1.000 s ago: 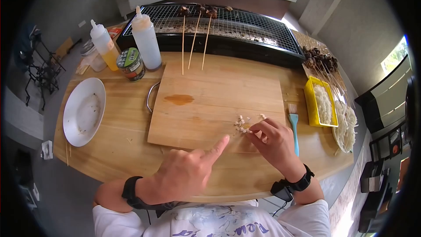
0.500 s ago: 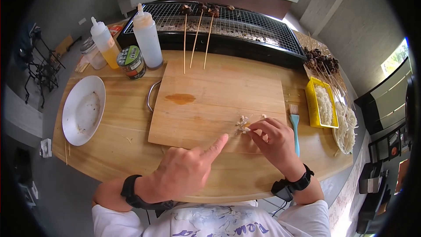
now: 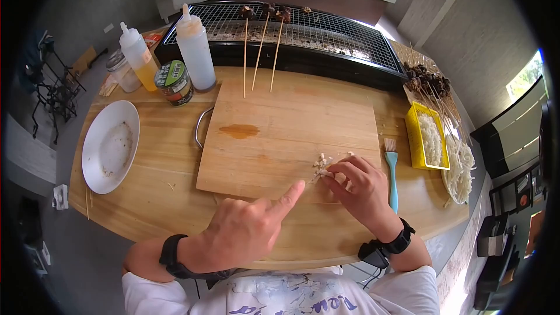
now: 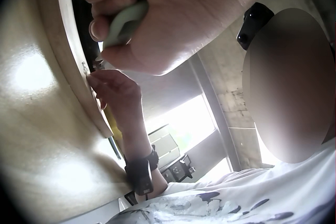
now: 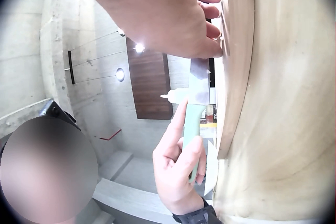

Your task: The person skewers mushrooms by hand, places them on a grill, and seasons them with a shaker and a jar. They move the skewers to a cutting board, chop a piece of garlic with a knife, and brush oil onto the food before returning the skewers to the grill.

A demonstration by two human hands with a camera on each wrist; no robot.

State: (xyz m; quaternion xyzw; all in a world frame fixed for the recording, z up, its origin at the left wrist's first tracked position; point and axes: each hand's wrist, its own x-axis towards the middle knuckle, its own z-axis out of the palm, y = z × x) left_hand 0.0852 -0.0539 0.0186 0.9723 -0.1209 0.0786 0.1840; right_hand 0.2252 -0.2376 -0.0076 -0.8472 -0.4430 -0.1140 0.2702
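My left hand (image 3: 242, 230) grips the pale green handle of a knife (image 5: 195, 119), its index finger stretched forward along the top. From the head view that hand covers the knife almost wholly; in the right wrist view the flat metal blade reaches toward my right hand (image 3: 363, 189). Curled fingers of the right hand pinch a small pale piece of food at the near right part of the wooden cutting board (image 3: 291, 122). Chopped pale bits (image 3: 320, 161) lie just beyond its fingertips. A wet brown stain marks the board's left side.
Behind the board stands a black grill (image 3: 315, 41) with three skewers (image 3: 257, 52) jutting over its front. Squeeze bottles (image 3: 196, 52) and a tin (image 3: 174, 83) are back left, a white plate (image 3: 96, 151) left. A blue brush (image 3: 392, 169) and yellow basket (image 3: 415, 140) sit right.
My right hand has shifted slightly left and toward me, its fingertips still at the pale bits. Some bits have moved a little. The left hand stays nearly in place.
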